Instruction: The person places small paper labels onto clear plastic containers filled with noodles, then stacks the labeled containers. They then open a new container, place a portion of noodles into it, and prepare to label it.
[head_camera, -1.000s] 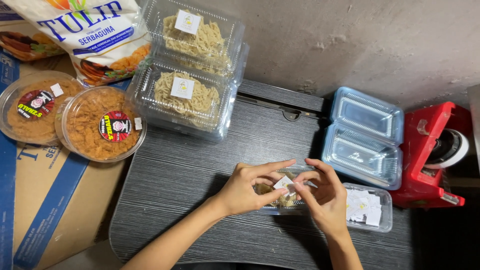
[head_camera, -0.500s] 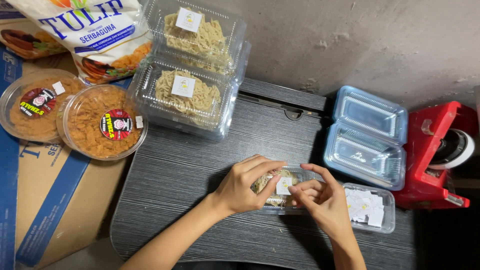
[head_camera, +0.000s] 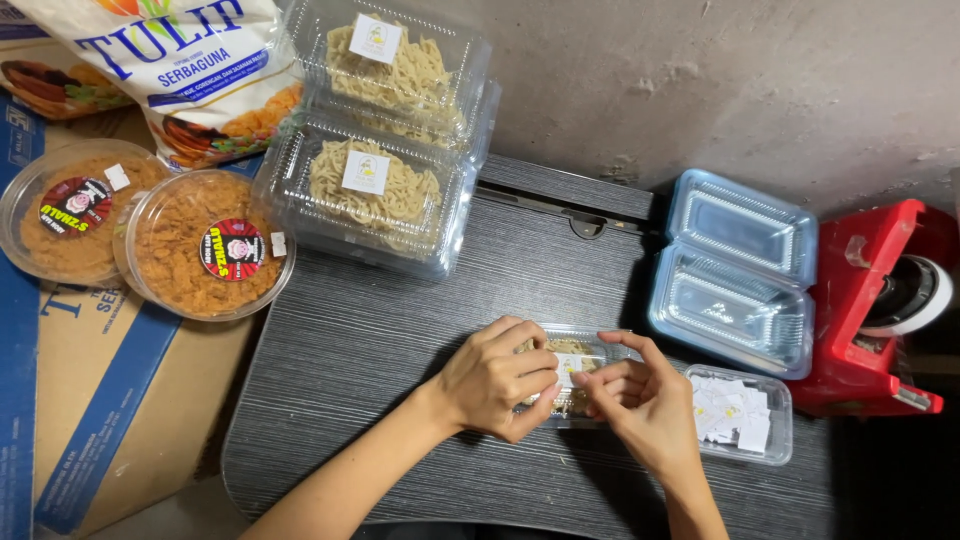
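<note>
Left hand (head_camera: 495, 378) curled, gripping small clear box (head_camera: 575, 352); right hand (head_camera: 640, 400) pinching box lid; box contents mostly hidden.

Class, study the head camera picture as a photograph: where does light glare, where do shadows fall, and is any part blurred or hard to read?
Head view: sharp overall; soft glare on the lids of the stacked noodle boxes and the open empty clear box; deep shadow along the dark table's lower edge and right of the red tape dispenser; the left hand and right hand hide most of the small box.
</note>
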